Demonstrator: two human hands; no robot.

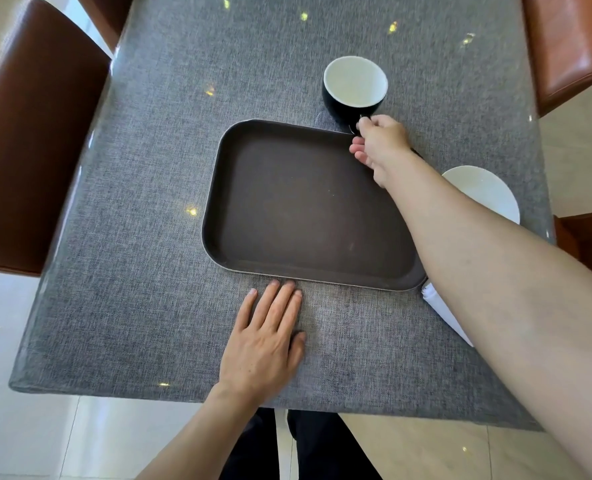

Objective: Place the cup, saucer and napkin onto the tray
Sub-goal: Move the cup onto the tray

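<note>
Right hand [381, 140]: thumb and forefinger pinched on the handle of the cup [355, 85]; remaining fingers curled, over the far right corner of the tray [218, 188].
Left hand [265, 344]: fingers extended flat on the cloth, grasping nothing; fingertips just short of the tray's near rim.
Cup: dark outside, pale inside, upright, just beyond the tray's far right corner; contact with the cloth cannot be determined.
Saucer [485, 192]: white, right of the tray, partly hidden by the right forearm.
Napkin [440, 306]: white, folded, beside the tray's near right corner, mostly under the forearm.
Tray: dark brown, rectangular, rounded corners, nothing on it.
Surface: table [132, 271] covered in grey woven cloth.
Room: brown chairs [35, 150] left and right of the tray, close to the table's edges; pale tiled floor.
</note>
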